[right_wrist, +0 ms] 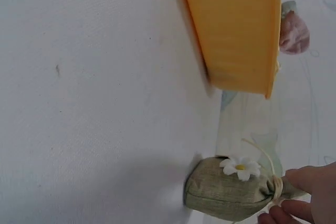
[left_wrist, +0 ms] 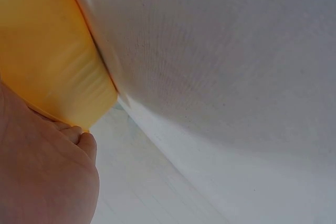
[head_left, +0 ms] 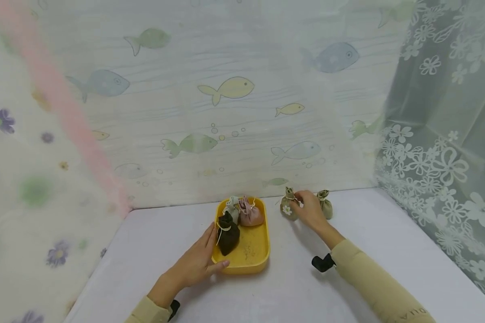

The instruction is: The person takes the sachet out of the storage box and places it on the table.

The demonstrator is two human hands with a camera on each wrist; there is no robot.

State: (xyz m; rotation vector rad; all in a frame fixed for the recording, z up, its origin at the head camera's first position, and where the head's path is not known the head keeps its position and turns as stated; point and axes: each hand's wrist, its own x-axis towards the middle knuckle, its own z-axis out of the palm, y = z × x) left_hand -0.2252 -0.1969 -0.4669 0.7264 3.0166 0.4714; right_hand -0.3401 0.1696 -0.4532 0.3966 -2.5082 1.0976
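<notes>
In the head view my left hand [head_left: 198, 258] holds the near left corner of a yellow plastic tray [head_left: 264, 255], fingers along its outer side and thumb over the front rim. The left wrist view has the left hand [left_wrist: 47, 166] against the tray's outer wall [left_wrist: 58, 61]. My right hand [head_left: 310, 210] pinches the tied neck of a green drawstring pouch [right_wrist: 226, 190] with a white flower, right of the tray; the pouch's base is at the tabletop. Inside the tray are a dark brown pouch [head_left: 228, 237], a pink pouch [head_left: 251, 216] and a pale grey pouch [head_left: 232, 207].
Another green pouch [head_left: 326, 207] stands just right of my right hand, partly behind it. A white cloth covers the table [head_left: 157, 233]. Fish-printed sheeting [head_left: 234, 134] rises along the back edge, and a flower-patterned curtain [head_left: 444, 175] hangs on the right.
</notes>
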